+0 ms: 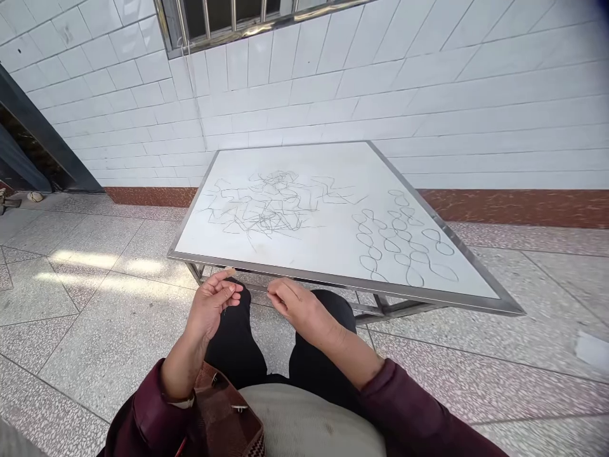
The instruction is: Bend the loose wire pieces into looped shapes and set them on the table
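Thin wire pieces lie on the white tabletop [328, 251] in two groups: a tangle of loose, crooked wires [273, 221] on its left half, and a spread of wires bent into joined loops [401, 232] on its right. The left hand [214, 301] and right hand [302, 311] are just in front of the table's metal edge [333, 277], near each other but apart. The left thumb is brought against the fingers, with the index finger stretched out; the right hand is curled, thumb tucked to the forefinger. Both look set to pinch something fine, but whether a wire is between the fingertips I cannot tell.

The step in hand appears to be fine fingertip work on a single wire, away from both groups. The next move seems to call for a steady pinch from each hand and clear space between them.

The one container-like thing is a brown bag [221, 412] at the left of the lap; its contents are hidden. Farther out are black trousers [238, 343], maroon sleeves [419, 406], a speckled floor [114, 317], a white tiled wall [304, 108] and a barred window [206, 18].
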`<state>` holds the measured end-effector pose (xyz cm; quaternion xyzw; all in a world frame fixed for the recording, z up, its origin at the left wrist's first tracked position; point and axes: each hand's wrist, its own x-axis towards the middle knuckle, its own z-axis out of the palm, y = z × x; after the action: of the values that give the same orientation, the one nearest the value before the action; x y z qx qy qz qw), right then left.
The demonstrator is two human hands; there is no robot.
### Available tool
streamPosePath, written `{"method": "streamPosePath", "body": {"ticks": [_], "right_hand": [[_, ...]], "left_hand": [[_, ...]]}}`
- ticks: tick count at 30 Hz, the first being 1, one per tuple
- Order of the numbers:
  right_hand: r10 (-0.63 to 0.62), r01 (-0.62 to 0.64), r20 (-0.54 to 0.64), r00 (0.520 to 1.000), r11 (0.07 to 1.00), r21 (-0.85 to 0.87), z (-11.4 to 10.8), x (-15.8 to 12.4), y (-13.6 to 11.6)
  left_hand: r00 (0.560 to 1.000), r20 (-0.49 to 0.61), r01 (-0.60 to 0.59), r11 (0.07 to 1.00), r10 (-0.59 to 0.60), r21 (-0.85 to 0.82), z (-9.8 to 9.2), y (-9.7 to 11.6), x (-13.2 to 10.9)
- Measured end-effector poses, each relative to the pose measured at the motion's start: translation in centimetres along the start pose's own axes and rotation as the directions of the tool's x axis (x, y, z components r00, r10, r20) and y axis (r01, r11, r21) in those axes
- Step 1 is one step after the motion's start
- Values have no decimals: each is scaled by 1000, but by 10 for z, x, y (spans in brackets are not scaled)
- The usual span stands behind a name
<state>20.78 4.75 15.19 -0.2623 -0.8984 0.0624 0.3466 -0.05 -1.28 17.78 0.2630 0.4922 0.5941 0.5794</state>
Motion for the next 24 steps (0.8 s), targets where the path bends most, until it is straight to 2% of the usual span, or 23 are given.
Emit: {"method": "streamPosePath", "body": {"ticks": [4,7,10,12,20,24], "right_hand": [[86,-90,-67,994,993,-73,-5,-2,-5],[75,-85,-110,991,992,-94,-11,4,-10],[21,-23,-71,997,999,-29,-13,10,-13],[28,-25,-49,998,998,49,-12,10,-12],[129,-146,73,989,935,323,-18,4,-6],[247,-267,102,964,911,314,-26,2,-5]], "left_hand": [[998,45,-41,992,36,120,5,-1,-3],[995,87,-54,984,40,167,10,-1,-5],[991,135,-32,980,6,195,17,1,-8],[985,170,-4,977,-33,214,20,3,-9],[959,247,95,978,-140,184,23,4,-11],[954,260,99,977,-148,191,19,4,-10]]}}
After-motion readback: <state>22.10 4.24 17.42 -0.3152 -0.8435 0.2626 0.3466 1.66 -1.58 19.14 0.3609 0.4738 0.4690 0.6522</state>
